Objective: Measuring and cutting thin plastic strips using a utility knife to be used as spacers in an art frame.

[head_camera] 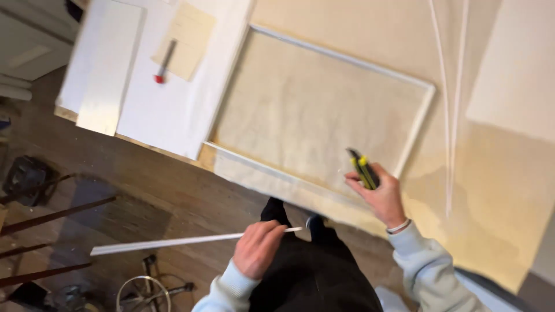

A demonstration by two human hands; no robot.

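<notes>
A: Head view, blurry. What's in your left hand (257,248)?

B: Fingers curled, pinching a long thin white strip (173,241) near its right end; it runs left over the wooden floor (144,190).

A: Right hand (378,196)?

B: Wrapped around a yellow-and-black utility knife (362,169), over the lower edge of the white frame (428,110) on the table (491,190). Blade state unreadable.

A: Anything else?

B: A red-tipped tool (162,65) on paper, far left, too smeared to name. My sleeves are cut off at the bottom edge.

matt white plastic strip (173,241), glossy yellow-black plastic knife (363,169), matt wooden tabletop (491,202)
</notes>
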